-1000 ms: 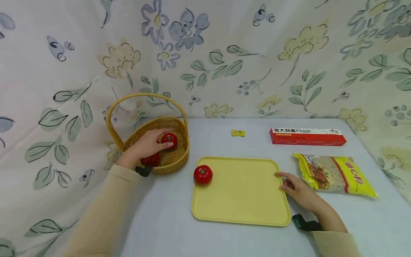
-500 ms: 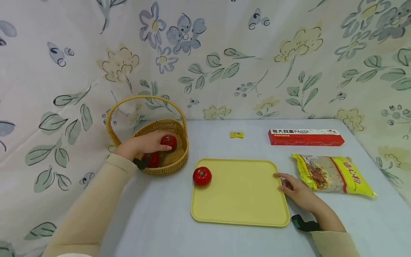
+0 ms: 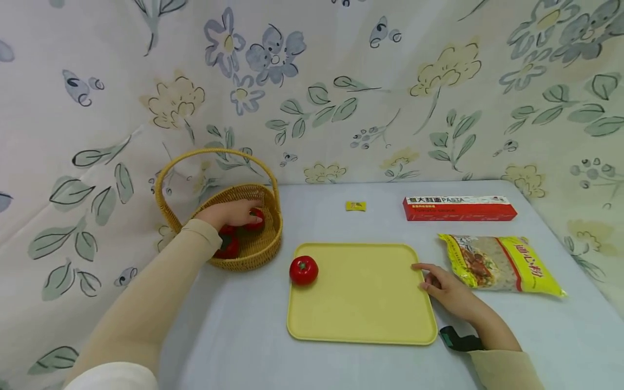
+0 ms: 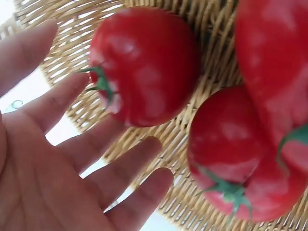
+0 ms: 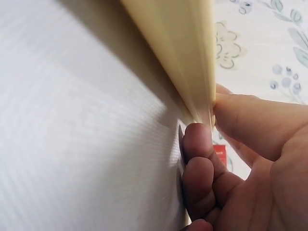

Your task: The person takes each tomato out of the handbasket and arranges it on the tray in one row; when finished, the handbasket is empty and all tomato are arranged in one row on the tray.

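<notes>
My left hand (image 3: 234,213) reaches into the wicker basket (image 3: 268,249) at the left. In the left wrist view its fingers are spread and fairly straight, fingertips right at a red tomato (image 4: 144,67) with a green stem. Beside that tomato lie a second tomato (image 4: 231,159) and a larger red piece (image 4: 274,53) with a green stem. My right hand (image 3: 453,295) holds the right edge of the yellow tray (image 3: 361,298). In the right wrist view the thumb presses the rim and curled fingers sit against its other side. Another tomato (image 3: 304,270) rests on the tray's left edge.
Behind the tray lies a small yellow packet (image 3: 356,206). A red pasta box (image 3: 458,209) is at the back right, with a yellow noodle bag (image 3: 502,262) in front of it. The basket's tall handle (image 3: 214,153) arches behind my left hand. A floral cloth (image 3: 312,81) hangs behind the table.
My left forearm has swung and the wrist has turned over the basket, the hand still at the tomato. The right hand keeps its place on the tray. The head view has shifted slightly.
</notes>
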`<control>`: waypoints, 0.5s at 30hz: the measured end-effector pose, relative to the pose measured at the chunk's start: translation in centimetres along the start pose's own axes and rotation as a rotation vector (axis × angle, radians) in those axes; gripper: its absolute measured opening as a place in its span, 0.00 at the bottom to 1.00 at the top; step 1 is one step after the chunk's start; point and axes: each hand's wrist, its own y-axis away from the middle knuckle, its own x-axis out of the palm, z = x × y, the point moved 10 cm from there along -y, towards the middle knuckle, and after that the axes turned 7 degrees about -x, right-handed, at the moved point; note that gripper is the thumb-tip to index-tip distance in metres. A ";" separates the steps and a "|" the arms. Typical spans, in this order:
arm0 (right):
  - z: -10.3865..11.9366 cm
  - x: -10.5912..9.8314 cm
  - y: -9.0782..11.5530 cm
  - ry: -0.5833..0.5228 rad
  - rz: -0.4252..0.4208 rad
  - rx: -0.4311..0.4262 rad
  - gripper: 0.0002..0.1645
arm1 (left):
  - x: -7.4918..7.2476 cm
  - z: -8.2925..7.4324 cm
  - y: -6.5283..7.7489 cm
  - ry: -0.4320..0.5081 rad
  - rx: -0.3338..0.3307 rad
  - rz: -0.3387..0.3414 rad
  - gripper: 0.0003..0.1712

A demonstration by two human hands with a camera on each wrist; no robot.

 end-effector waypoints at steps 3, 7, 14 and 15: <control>-0.2 0.1 -0.1 0.008 0.005 0.004 0.28 | 0.4 0.3 -0.1 -0.021 -0.010 -0.016 0.33; -0.1 0.0 -0.1 0.026 0.008 -0.018 0.27 | 0.5 0.8 -0.3 -0.023 -0.024 -0.065 0.31; 0.1 -0.1 -0.1 0.025 0.011 0.008 0.28 | 0.7 1.1 -0.8 -0.042 -0.012 -0.097 0.38; 0.1 -0.1 0.0 0.023 0.011 0.008 0.28 | 0.8 1.2 -0.9 -0.051 -0.015 -0.098 0.39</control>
